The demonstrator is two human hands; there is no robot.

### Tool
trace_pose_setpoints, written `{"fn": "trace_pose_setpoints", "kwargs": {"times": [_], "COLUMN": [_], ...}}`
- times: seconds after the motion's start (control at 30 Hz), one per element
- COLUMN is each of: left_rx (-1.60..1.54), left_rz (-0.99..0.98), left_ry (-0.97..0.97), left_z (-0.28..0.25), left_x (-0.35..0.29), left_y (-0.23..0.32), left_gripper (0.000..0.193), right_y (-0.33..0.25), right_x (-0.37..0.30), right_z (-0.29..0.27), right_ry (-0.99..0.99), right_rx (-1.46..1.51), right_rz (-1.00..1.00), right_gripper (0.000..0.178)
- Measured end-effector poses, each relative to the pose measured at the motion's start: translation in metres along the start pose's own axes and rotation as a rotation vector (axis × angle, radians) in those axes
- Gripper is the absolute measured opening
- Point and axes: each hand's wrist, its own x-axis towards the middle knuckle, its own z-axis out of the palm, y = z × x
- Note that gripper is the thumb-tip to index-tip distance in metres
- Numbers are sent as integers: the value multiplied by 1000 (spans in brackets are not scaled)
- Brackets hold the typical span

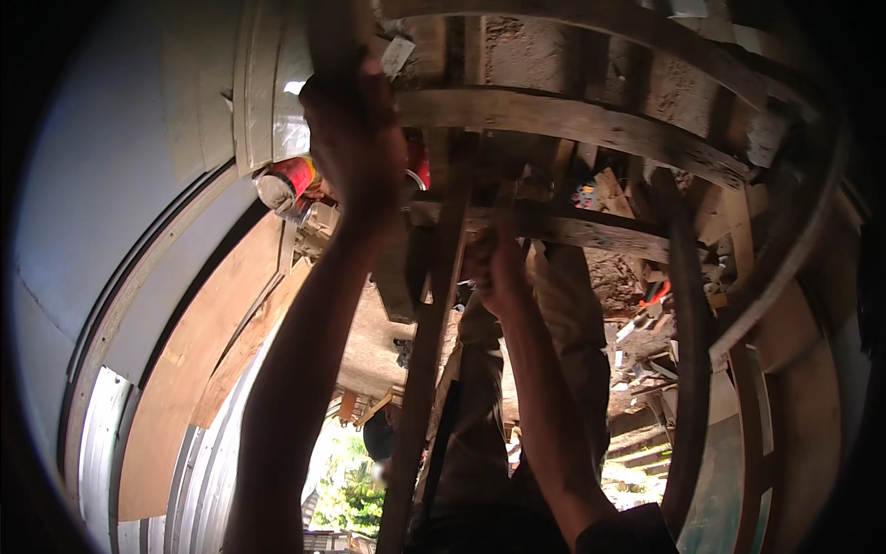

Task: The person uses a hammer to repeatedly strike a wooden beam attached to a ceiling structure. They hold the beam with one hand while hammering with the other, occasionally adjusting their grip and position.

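My left hand [355, 138] is raised at the upper middle, its fingers wrapped round a dark piece of wood [340, 37] that runs out of the top of the view. Lower and to the right, my right hand [498, 266] is closed in a fist just under a wooden crossbar [600, 233]. Shadow hides what sits inside that fist. Between my forearms a long wooden upright [426, 369] slants down the view. Another wooden crossbar [572, 120] spans the frame above the right hand.
A red can [288, 182] lies left of my left wrist, by a pale wall panel [138, 120]. Curved-looking wooden posts [690, 369] stand at the right. Wood scraps [646, 342] and an orange object [656, 295] litter the ground. Behind my legs, a person's dark head [378, 434] shows partly.
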Motion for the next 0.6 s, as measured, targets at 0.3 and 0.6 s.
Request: {"fn": "trace_pose_setpoints", "kwargs": {"times": [0.3,0.6], "left_rx": [-35,-42], "left_rz": [42,29], "left_ry": [13,5], "left_z": [-1,-3], "left_x": [0,0], "left_y": [-7,-5], "left_gripper": [68,65], "right_y": [-5,-6], "right_x": [-69,-25], "right_z": [15,-16], "right_ry": [-279,-310], "right_rx": [102,104], "right_rz": [104,63], "right_gripper": [49,38]}}
